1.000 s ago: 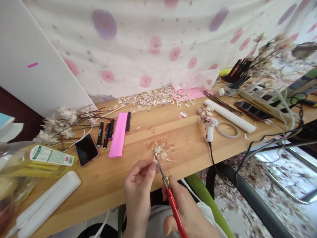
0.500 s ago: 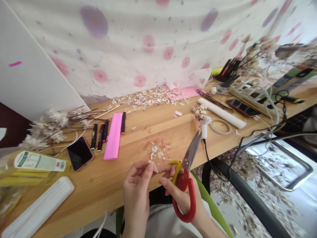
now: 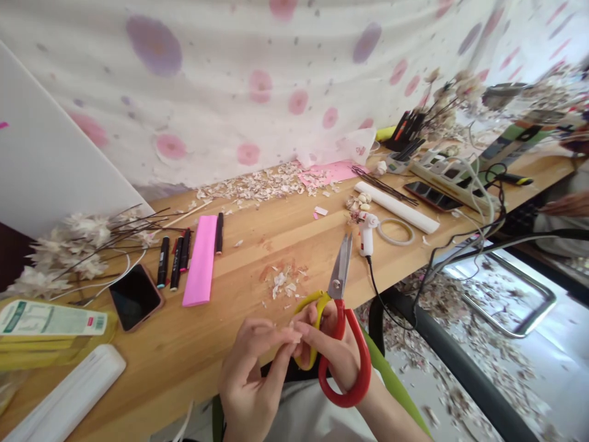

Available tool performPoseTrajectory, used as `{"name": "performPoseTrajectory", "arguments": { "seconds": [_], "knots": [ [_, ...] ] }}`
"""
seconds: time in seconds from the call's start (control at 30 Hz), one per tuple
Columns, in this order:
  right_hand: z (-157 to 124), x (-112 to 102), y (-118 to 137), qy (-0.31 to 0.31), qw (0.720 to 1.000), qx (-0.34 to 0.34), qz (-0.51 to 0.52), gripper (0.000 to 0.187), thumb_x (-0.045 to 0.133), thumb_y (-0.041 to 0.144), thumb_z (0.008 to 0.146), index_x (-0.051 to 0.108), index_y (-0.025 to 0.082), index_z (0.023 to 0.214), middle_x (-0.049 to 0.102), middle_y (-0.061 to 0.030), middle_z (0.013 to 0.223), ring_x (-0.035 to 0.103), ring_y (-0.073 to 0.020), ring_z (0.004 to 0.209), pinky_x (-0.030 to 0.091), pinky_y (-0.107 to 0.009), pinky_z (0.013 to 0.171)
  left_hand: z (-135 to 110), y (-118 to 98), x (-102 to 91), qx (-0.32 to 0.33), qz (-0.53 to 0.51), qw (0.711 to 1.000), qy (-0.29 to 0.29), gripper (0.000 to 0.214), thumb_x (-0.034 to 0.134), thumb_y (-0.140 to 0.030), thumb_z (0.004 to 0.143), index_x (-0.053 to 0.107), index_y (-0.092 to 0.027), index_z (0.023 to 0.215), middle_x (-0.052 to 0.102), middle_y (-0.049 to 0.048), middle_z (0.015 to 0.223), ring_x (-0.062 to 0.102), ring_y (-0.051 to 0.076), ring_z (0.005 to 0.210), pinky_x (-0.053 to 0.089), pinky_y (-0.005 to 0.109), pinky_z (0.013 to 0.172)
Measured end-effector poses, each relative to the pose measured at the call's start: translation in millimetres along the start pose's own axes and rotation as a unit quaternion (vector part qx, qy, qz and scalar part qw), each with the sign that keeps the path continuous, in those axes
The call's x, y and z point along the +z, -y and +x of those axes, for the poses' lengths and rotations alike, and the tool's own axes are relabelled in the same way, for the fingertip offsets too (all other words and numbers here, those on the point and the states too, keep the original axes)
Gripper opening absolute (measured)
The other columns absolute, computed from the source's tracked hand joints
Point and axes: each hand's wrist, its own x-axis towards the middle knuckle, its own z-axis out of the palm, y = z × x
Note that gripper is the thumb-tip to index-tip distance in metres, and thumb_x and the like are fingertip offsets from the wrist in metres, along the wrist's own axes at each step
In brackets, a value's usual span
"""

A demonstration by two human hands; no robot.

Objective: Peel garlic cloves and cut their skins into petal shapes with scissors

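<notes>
My right hand (image 3: 338, 350) holds a pair of scissors (image 3: 339, 279) with one red and one yellow handle, the blades pointing away from me and slightly apart. Its thumb and fingertips reach over to my left hand (image 3: 255, 368). The left fingers are pinched on a small pale petal-like piece (image 3: 296, 331), mostly hidden between the fingertips of both hands. Both hands are over the table's front edge, above my lap. Just beyond them, small pale scraps (image 3: 283, 283) lie on the wood.
A white glue gun (image 3: 367, 233) with a black cord lies right of the scissors, beside a tape ring (image 3: 396, 232). Leftward are a pink paper strip (image 3: 201, 261), markers (image 3: 175, 263), a phone (image 3: 135, 298) and pale flowers (image 3: 69, 248). More scraps (image 3: 257, 184) lie along the curtain.
My hands have come together, the right thumb and fingers now meeting the left fingertips at the pale piece. The scissors have turned more upright. The view has shifted a little to the right.
</notes>
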Motion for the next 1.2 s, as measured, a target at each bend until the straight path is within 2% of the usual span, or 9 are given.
{"name": "performPoseTrajectory", "arguments": {
  "seconds": [0.17,0.27,0.4,0.63,0.73,0.87,1.07,1.13,1.2],
  "knots": [
    [0,-3,5,-0.004,0.999,0.034,-0.019,0.039,0.081,0.045,0.075,0.052,0.021,0.072,0.065,0.0023,0.065,0.055,-0.0087,0.044,0.044,-0.021,0.045,5,7,-11.6,0.086,0.055,0.992,0.068,0.035,0.069,0.000,0.076,0.077,-0.032,0.089,0.078,-0.0005,0.076,0.065,0.019,0.069,0.050,0.036,0.076],
    [-1,-3,6,-0.021,0.999,0.037,-0.017,0.041,0.084,0.043,0.071,0.049,0.021,0.072,0.065,0.0025,0.069,0.055,-0.0084,0.045,0.044,-0.021,0.046,7,7,-15.0,0.096,0.065,0.989,0.093,0.034,0.068,0.000,0.075,0.076,-0.031,0.085,0.078,0.0001,0.078,0.066,0.020,0.070,0.050,0.037,0.077],
    [0,-1,5,-0.033,0.999,0.020,-0.016,0.044,0.083,0.043,0.069,0.044,0.024,0.074,0.062,0.0046,0.066,0.053,-0.0099,0.048,0.044,-0.023,0.046,5,-1,-12.4,0.084,0.058,0.991,0.090,0.027,0.065,-0.006,0.075,0.078,-0.029,0.080,0.076,0.0038,0.075,0.066,0.023,0.070,0.052,0.038,0.074],
    [-2,0,6,-0.055,0.992,-0.025,-0.109,0.040,0.077,0.046,0.073,0.043,0.025,0.073,0.062,0.0022,0.069,0.057,-0.0143,0.056,0.049,-0.026,0.049,0,-6,2.8,-0.108,0.019,0.994,-0.013,0.005,0.074,-0.025,0.080,0.075,-0.023,0.076,0.067,0.0032,0.072,0.062,0.018,0.070,0.051,0.026,0.066],
    [-2,1,8,-0.053,0.993,-0.028,-0.104,0.040,0.079,0.044,0.073,0.044,0.025,0.073,0.063,0.0021,0.069,0.057,-0.0138,0.054,0.051,-0.027,0.049,1,-5,3.8,-0.191,-0.055,0.980,-0.017,0.013,0.080,-0.031,0.075,0.073,-0.021,0.078,0.065,0.0023,0.076,0.063,0.017,0.073,0.052,0.024,0.068],
    [1,3,6,-0.047,0.995,-0.033,-0.085,0.040,0.080,0.041,0.074,0.044,0.025,0.074,0.064,0.0020,0.069,0.059,-0.0131,0.055,0.052,-0.026,0.052,2,-5,2.2,-0.310,-0.134,0.941,-0.024,0.030,0.086,-0.037,0.068,0.071,-0.018,0.085,0.069,0.0026,0.076,0.068,0.017,0.073,0.056,0.024,0.069],
    [1,-4,3,-0.065,0.982,-0.057,-0.167,0.041,0.069,0.056,0.084,0.046,0.023,0.077,0.054,0.0045,0.064,0.050,-0.0116,0.049,0.043,-0.026,0.048,8,-5,3.8,-0.344,-0.132,0.926,-0.077,0.033,0.090,-0.038,0.062,0.075,-0.018,0.084,0.073,0.0021,0.077,0.069,0.015,0.076,0.055,0.021,0.073],
    [-3,-10,5,-0.042,0.969,-0.088,-0.228,0.046,0.060,0.066,0.086,0.049,0.022,0.076,0.048,0.0049,0.062,0.044,-0.0115,0.049,0.038,-0.027,0.049,10,-5,3.0,-0.351,-0.138,0.922,-0.093,0.032,0.090,-0.039,0.061,0.075,-0.019,0.081,0.074,0.0018,0.078,0.070,0.015,0.077,0.054,0.020,0.076],
    [-9,-15,5,-0.004,0.947,-0.111,-0.303,0.059,0.052,0.080,0.081,0.052,0.021,0.080,0.047,0.0034,0.065,0.042,-0.0134,0.055,0.037,-0.028,0.053,13,-5,1.5,-0.346,-0.131,0.924,-0.093,0.029,0.089,-0.039,0.062,0.075,-0.019,0.078,0.074,0.0011,0.075,0.068,0.014,0.076,0.053,0.019,0.075]
  ]
}}
